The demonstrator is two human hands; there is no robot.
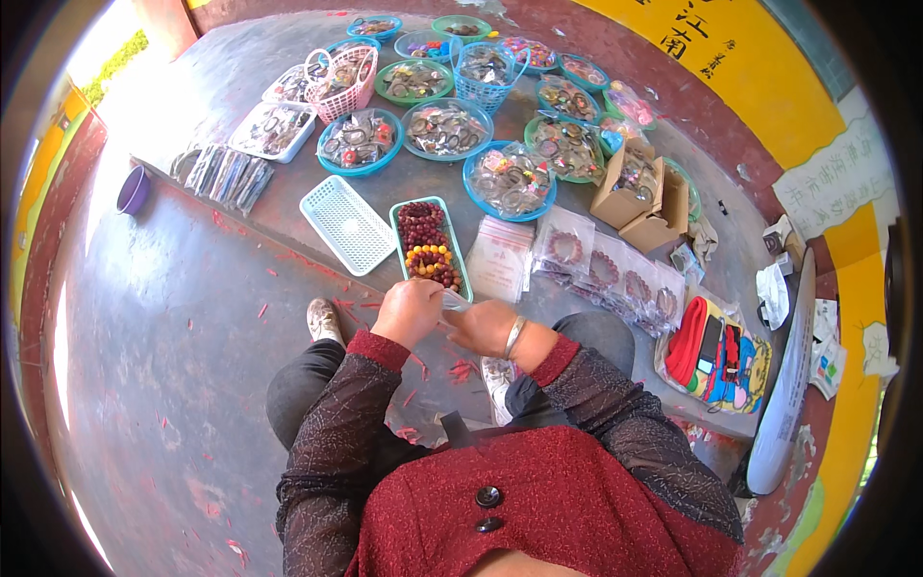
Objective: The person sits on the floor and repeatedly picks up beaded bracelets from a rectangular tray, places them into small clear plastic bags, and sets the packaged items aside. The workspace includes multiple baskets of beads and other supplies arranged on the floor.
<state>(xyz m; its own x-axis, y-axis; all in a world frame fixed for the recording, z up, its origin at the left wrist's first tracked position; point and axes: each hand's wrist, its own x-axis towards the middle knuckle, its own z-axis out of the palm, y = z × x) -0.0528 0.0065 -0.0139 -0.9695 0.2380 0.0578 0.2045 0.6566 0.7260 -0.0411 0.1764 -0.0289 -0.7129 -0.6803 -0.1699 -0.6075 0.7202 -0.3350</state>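
Note:
My left hand (408, 310) and my right hand (486, 328) meet over my lap, fingers closed on a small clear plastic bag (455, 301) stretched between them. The fingers hide most of the bag, and I cannot make out what is in it. A silvery bangle circles my right wrist. Just beyond my hands stands a pale green tray (462, 258). In it lie dark red bead bracelets (421, 224) at the far end and yellow and dark red bead bracelets (431, 260) nearer me. Right of the tray is a stack of flat clear bags (499, 260).
A white basket tray (348, 223) lies left of the bracelets. Bagged bracelets (606, 269) spread to the right, near open cardboard boxes (635, 192) and a folded colourful cloth (716, 356). Several basins of small packets, like the blue basin (510, 183), crowd the far side.

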